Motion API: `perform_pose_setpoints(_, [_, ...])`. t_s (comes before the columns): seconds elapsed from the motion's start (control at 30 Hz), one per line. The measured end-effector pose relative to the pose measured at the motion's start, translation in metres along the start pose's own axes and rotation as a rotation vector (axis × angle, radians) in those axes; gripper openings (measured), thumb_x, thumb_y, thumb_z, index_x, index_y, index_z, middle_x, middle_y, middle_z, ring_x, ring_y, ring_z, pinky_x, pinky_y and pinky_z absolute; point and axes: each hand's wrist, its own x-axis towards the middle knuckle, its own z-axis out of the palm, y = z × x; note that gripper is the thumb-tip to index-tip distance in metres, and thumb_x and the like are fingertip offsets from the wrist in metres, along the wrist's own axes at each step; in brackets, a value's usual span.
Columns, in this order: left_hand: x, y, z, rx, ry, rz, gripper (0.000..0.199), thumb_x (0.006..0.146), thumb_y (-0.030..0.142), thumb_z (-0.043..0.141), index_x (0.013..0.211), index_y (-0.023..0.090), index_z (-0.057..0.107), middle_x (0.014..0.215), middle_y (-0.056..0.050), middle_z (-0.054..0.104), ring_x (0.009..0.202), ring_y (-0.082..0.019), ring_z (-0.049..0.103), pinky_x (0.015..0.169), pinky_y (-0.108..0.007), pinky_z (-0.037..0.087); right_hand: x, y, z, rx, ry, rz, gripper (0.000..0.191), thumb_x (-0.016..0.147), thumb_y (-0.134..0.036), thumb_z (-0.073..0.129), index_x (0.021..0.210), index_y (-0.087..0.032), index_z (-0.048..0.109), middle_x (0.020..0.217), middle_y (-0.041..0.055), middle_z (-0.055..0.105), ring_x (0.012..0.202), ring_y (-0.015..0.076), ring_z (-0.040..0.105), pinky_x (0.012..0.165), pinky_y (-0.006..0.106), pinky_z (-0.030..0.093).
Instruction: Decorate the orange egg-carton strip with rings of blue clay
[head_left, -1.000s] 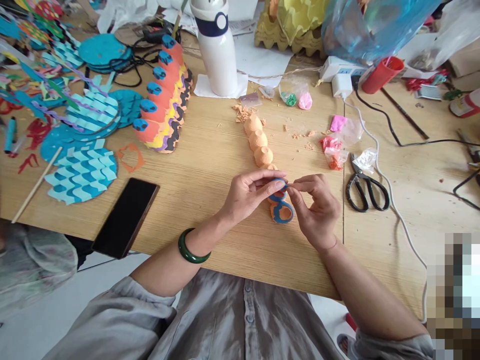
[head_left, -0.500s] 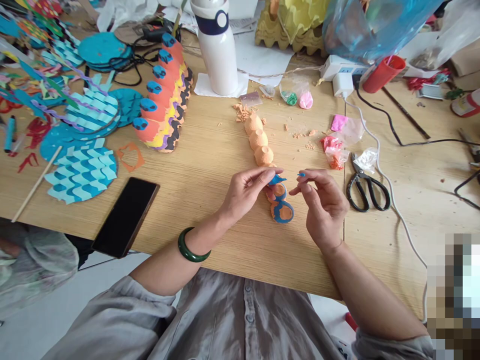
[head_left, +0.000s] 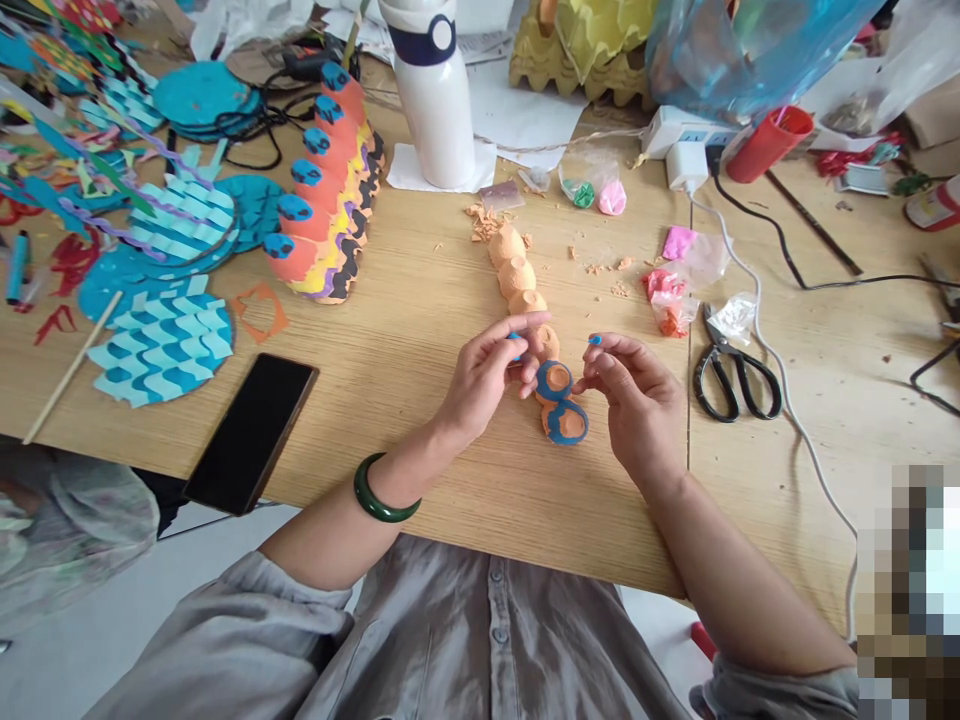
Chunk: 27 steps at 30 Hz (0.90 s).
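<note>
Between my hands lies a row of orange egg-carton bumps (head_left: 516, 272), its near cups edged with blue clay (head_left: 566, 423). My left hand (head_left: 484, 375) is closed around a lump of blue clay (head_left: 515, 340), mostly hidden by its fingers, beside the row's middle. To the right of the row, my right hand (head_left: 637, 395) pinches a small bit of blue clay at its fingertips. The two nearest cups have blue around their orange centres.
A black phone (head_left: 253, 432) lies at left, near blue scaled paper discs (head_left: 165, 340) and a painted caterpillar-like carton piece (head_left: 330, 190). Black-handled scissors (head_left: 731, 370), a white cable (head_left: 784, 400) and bagged clay (head_left: 667, 300) are at right. A white bottle (head_left: 433, 110) stands behind.
My left hand has drawn back slightly to the left and tucked the blue clay lump into its fingers, uncovering more of the row. My right hand has shifted slightly left, still pinching its bit.
</note>
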Motion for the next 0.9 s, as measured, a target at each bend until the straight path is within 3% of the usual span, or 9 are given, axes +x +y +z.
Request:
perform_pose_setpoints(0.1, [0.003,0.007,-0.007,0.029,0.074,-0.027,0.014,0.084,0.026,0.064,0.088,0.018,0.075,0.067,0.004,0.047,0.050,-0.005,0.038,0.043,-0.018,0.034,0.003,0.001,-0.002,-0.029,0.030,0.029,0.025,0.086,-0.045,0.081,0.093,-0.024,0.069,0.087,-0.0013,0.067,0.067,0.0122,0.066,0.065,0.030,0.063])
perform_pose_setpoints(0.17, [0.006,0.011,-0.017,0.232,0.050,-0.091,0.016,0.088,0.029,0.065,0.079,0.017,0.072,0.055,0.007,0.039,0.043,-0.004,0.033,0.039,-0.018,0.032,0.005,0.001,-0.004,-0.079,0.065,0.045,0.028,0.085,-0.047,0.082,0.087,-0.023,0.067,0.083,-0.0016,0.066,0.067,0.0127,0.066,0.068,0.030,0.064])
perform_pose_setpoints(0.23, [0.009,0.012,-0.027,0.505,-0.009,-0.163,0.013,0.087,0.028,0.069,0.081,0.017,0.073,0.052,0.006,0.049,0.038,-0.005,0.040,0.037,-0.019,0.038,0.007,0.001,-0.005,-0.107,0.092,0.065,0.030,0.084,-0.048,0.082,0.085,-0.022,0.068,0.082,-0.0007,0.067,0.071,0.0138,0.068,0.073,0.032,0.064])
perform_pose_setpoints(0.33, [0.012,0.012,-0.035,0.654,-0.019,-0.228,0.015,0.090,0.027,0.068,0.081,0.016,0.070,0.067,-0.001,0.071,0.034,-0.007,0.050,0.037,-0.022,0.048,0.010,0.003,-0.005,-0.100,0.112,0.094,0.030,0.086,-0.051,0.079,0.089,-0.022,0.072,0.089,0.0018,0.071,0.078,0.0155,0.070,0.080,0.034,0.065])
perform_pose_setpoints(0.53, [0.007,0.012,-0.020,0.378,-0.074,-0.427,0.009,0.092,0.018,0.071,0.098,0.012,0.070,0.085,-0.005,0.077,0.035,-0.003,0.048,0.046,-0.031,0.064,0.009,0.005,0.000,-0.032,0.122,0.203,0.028,0.086,-0.049,0.078,0.093,-0.023,0.073,0.089,0.0022,0.074,0.078,0.0158,0.071,0.070,0.030,0.062])
perform_pose_setpoints(0.63, [0.005,0.012,-0.012,0.225,-0.046,-0.452,0.005,0.096,0.014,0.065,0.097,0.011,0.068,0.089,-0.002,0.074,0.038,0.001,0.040,0.049,-0.031,0.066,0.006,0.003,0.002,0.032,0.137,0.189,0.024,0.088,-0.046,0.076,0.092,-0.023,0.073,0.088,0.0011,0.073,0.083,0.0145,0.071,0.077,0.029,0.062])
perform_pose_setpoints(0.77, [0.004,0.009,-0.007,0.057,-0.008,-0.470,0.010,0.098,0.011,0.061,0.092,0.009,0.068,0.071,0.003,0.062,0.042,0.000,0.036,0.053,-0.028,0.066,0.001,0.000,0.004,0.022,0.107,0.137,0.023,0.090,-0.045,0.075,0.093,-0.022,0.073,0.090,0.0011,0.073,0.088,0.0150,0.071,0.083,0.030,0.061])
perform_pose_setpoints(0.9, [0.006,0.008,-0.010,-0.064,-0.077,-0.532,0.005,0.093,0.009,0.067,0.093,0.007,0.071,0.061,0.006,0.052,0.049,-0.003,0.044,0.058,-0.025,0.066,-0.005,-0.002,0.005,-0.083,0.069,0.038,0.025,0.094,-0.048,0.072,0.095,-0.023,0.072,0.093,0.0022,0.074,0.090,0.0162,0.071,0.083,0.031,0.060])
